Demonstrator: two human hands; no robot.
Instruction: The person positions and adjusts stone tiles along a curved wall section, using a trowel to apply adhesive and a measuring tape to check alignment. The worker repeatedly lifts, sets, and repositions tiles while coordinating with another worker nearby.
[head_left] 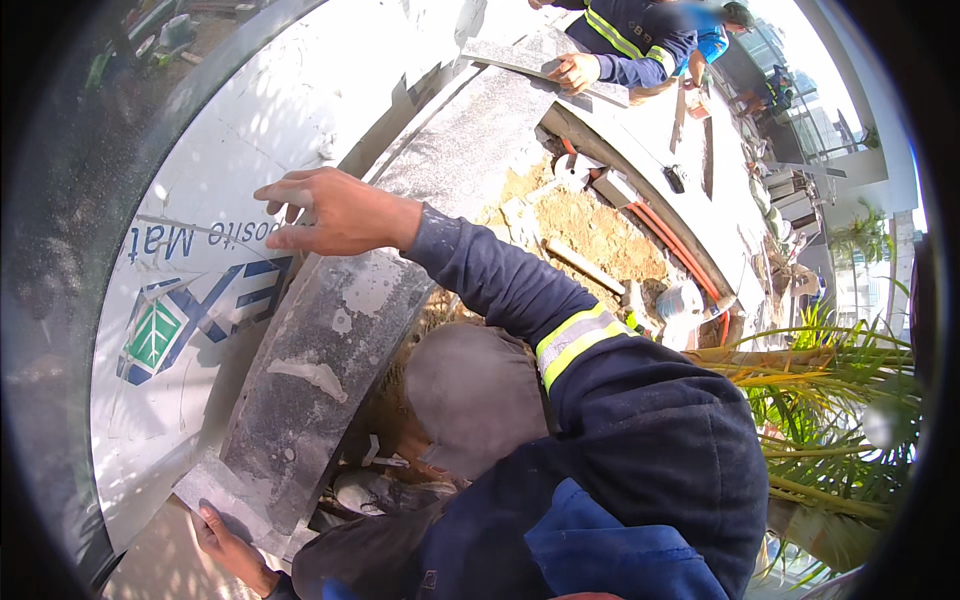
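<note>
gripping the pale slab (225,490) at eight o'clock by its edge with the left hand (228,548). just beyond, see the dark slab (325,380). with the right hand (335,210) loosely spread at ten o'clock over the board (230,150), can't tell if touching. see soil (590,235) and pipes (680,250) in the bed (620,160) at two o'clock, and a bucket (680,298) at three; can't make out its contents.

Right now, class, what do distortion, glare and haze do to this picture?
Head view: fisheye distortion bows the outer edge of the white panel; head view: strong sun bleaches the far ledge, while the nearer grey slab looks much darker; head view: a pale hazy spot veils some palm leaves.
</note>
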